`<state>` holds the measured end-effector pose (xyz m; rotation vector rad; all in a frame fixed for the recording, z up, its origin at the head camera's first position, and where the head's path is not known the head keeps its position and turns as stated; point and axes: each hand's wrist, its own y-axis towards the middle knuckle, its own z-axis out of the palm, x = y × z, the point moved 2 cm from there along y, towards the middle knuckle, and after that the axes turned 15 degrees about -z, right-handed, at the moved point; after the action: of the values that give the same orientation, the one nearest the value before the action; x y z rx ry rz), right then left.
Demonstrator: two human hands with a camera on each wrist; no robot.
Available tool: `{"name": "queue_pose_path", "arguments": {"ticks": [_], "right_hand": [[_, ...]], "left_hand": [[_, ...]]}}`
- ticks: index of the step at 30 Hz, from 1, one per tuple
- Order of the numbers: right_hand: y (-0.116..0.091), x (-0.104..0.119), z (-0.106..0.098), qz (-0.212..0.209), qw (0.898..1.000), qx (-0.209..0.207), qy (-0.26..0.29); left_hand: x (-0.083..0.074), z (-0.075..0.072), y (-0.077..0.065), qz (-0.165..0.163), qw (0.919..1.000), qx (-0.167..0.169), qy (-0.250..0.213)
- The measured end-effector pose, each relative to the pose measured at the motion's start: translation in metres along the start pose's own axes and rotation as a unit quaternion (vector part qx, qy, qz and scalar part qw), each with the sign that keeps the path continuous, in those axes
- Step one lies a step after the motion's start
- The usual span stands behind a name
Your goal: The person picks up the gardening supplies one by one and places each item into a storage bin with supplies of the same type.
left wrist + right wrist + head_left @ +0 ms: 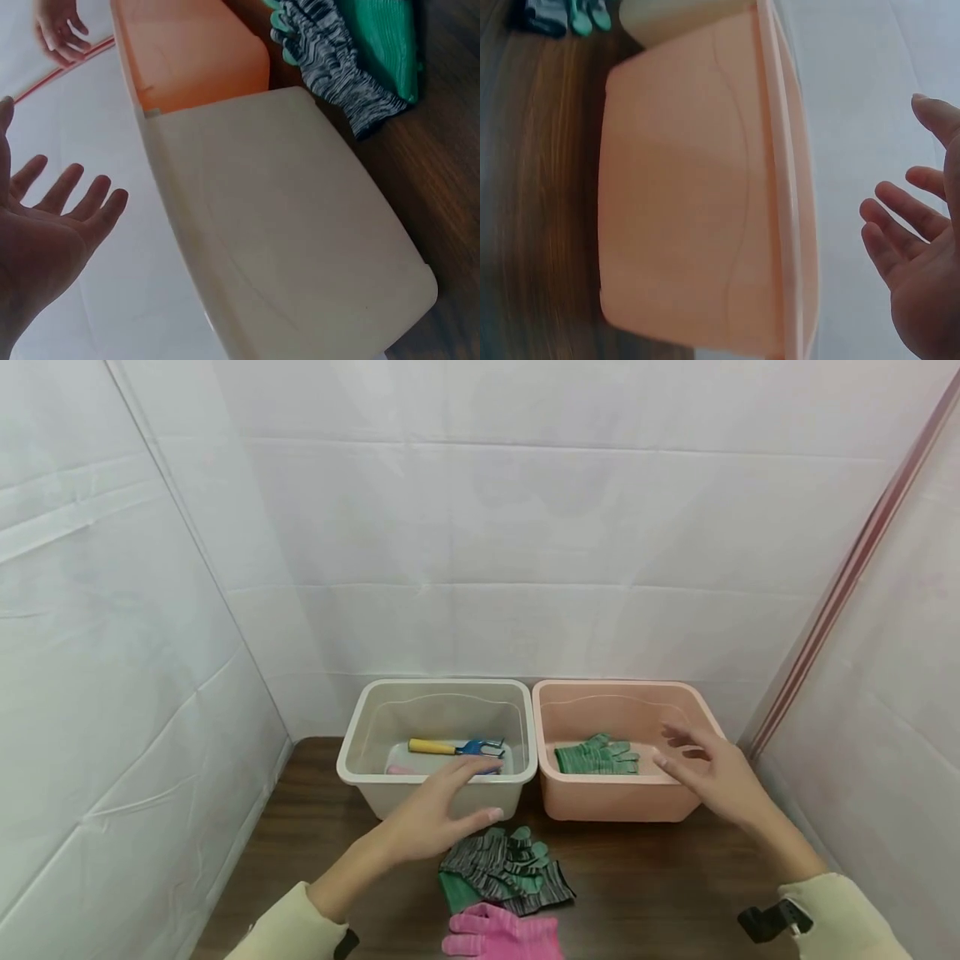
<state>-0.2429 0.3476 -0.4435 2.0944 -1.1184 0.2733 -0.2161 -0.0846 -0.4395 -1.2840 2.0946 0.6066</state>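
My left hand (427, 818), fingers extended and holding nothing, hovers over the front rim of a cream bin (438, 789). Inside that bin lies a hand rake with a yellow handle (431, 747) and blue tines, plus a small pink piece (400, 770), partly hidden by the front wall. My right hand (712, 777) is raised over the right side of a peach bin (615, 802), its fingers loosely bent around nothing. A green striped glove (596, 757) rests in the peach bin. In the right wrist view the right palm (930, 300) shows bare.
Black-and-grey gloves with green fingers (510, 868) lie piled on the dark wooden table (637, 877), over a green fabric piece (459, 892). A pink glove (506, 935) is at the near edge. White sheeting (465, 527) encloses the back and sides.
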Motion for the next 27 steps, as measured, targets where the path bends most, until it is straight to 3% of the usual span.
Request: {"name": "queue_pose_path", "arguments": {"ticks": [8, 12, 21, 27], "right_hand": [[-0.009, -0.028, -0.021, 0.047, 0.999, -0.011, -0.02], [-0.013, -0.045, -0.026, 0.05, 0.998, -0.023, -0.026], [-0.024, -0.075, -0.036, 0.079, 0.996, -0.021, -0.017], [-0.029, -0.091, -0.038, 0.096, 0.995, -0.026, -0.031]], "left_hand": [[0.004, 0.017, -0.004, 0.016, 0.9985, 0.052, 0.007], [0.01, 0.027, -0.005, 0.001, 0.997, 0.077, 0.01], [0.041, 0.061, -0.011, -0.03, 0.9926, 0.098, 0.065], [0.065, 0.077, -0.014, -0.026, 0.9875, 0.099, 0.12]]}}
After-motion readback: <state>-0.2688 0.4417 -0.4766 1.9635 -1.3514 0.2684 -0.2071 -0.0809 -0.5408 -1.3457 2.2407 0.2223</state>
